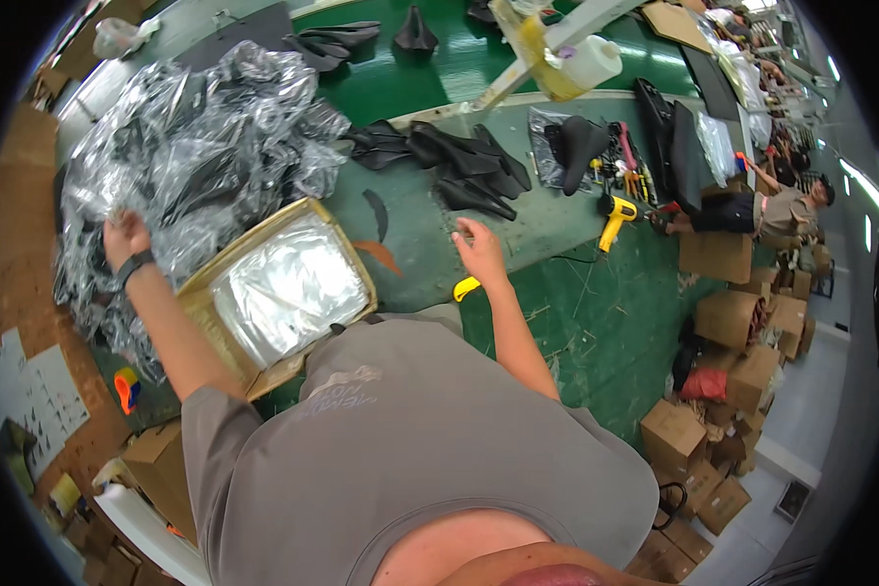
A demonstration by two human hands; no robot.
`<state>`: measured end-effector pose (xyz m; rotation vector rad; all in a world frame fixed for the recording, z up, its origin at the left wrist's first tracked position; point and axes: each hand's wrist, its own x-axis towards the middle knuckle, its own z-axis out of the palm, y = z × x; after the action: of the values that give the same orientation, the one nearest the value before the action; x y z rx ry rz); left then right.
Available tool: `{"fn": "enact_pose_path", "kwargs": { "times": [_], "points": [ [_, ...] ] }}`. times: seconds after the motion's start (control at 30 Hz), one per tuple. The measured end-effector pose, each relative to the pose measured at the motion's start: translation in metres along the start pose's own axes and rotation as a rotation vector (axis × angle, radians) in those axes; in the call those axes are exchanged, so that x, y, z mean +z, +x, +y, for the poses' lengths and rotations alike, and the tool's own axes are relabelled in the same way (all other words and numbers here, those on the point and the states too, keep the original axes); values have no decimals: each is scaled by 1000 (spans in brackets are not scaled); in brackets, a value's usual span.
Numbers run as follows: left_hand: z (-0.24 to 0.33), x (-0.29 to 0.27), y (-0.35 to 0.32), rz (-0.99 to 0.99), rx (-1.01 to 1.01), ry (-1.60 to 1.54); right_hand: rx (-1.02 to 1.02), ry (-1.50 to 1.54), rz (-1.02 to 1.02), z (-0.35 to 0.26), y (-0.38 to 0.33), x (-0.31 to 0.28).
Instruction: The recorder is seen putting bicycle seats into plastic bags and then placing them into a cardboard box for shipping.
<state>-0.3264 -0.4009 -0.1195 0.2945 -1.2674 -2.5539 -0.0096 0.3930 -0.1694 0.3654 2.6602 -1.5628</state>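
Left hand [125,237] is clamped on the heap of plastic-bagged parts [200,146] on the bench [547,220] — right hand [479,249] hovers open. Yank too hard and that slippery pile could slide over the lined carton [288,283].

Green floor [596,332], strewn with thin scraps. Grey mat [547,210] carries a row of black saddles [469,166], one more saddle [578,146] lying on a clear bag. Hand tools [627,171] beside it; yellow drill [615,217] at the mat's edge. Small yellow object [466,287] on the floor near the mat's corner. White beam [557,44] wrapped in yellow tape, white jug [592,61] against it. Brown cartons [728,322] stacked at right, more [679,439] lower down. A seated person [772,210] well apart. Orange tape dispenser [127,387] at left, by cardboard sheets [20,225].
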Motion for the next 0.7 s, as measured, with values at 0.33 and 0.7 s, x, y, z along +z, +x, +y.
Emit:
{"fn": "enact_pose_path", "kwargs": {
  "times": [0.33,0.7],
  "points": [
    [-280,215,-335,-177,-42,1203,475,-879,143,179,63,-53],
    [-387,85,-385,-420,-339,1566,817,677,-153,93,-25,28]
  ]
}}
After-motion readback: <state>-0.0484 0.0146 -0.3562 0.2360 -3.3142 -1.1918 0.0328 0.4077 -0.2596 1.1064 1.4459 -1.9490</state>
